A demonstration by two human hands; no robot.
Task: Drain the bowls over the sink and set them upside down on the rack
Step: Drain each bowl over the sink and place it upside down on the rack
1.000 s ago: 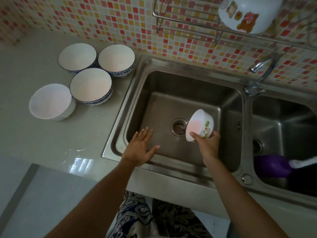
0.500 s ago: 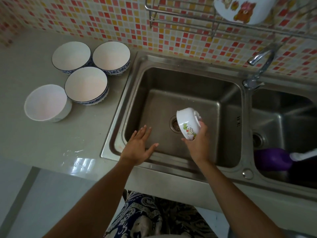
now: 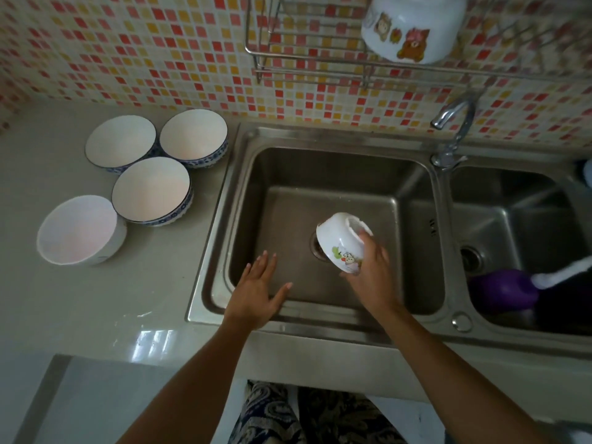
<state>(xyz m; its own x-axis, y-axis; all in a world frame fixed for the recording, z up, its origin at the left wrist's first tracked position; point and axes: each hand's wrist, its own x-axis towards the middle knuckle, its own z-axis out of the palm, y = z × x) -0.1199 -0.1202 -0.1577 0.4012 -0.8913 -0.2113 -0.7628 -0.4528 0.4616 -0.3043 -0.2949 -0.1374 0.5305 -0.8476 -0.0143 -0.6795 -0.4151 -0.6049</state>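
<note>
My right hand [image 3: 371, 277] grips a small white bowl with a cartoon print [image 3: 339, 241], turned bottom-up and tilted over the drain of the left sink basin [image 3: 336, 174]. My left hand [image 3: 256, 293] hovers flat with fingers spread over the basin's front left corner, holding nothing. On the counter to the left stand three blue-patterned bowls [image 3: 150, 187], [image 3: 120, 142], [image 3: 193, 136] and a plain white bowl [image 3: 78, 229], all upright. A wire rack [image 3: 307, 56] hangs on the tiled wall above the sink, with a white cartoon bowl [image 3: 413, 27] upside down on it.
A chrome tap [image 3: 451, 123] rises between the two basins. The right basin [image 3: 512, 213] holds a purple object [image 3: 503, 290] with a white handle. The grey counter [image 3: 96, 299] runs left of the sink.
My right hand has turned the small bowl from sideways, mouth facing left, to bottom-up over the drain. My left hand has stayed in place.
</note>
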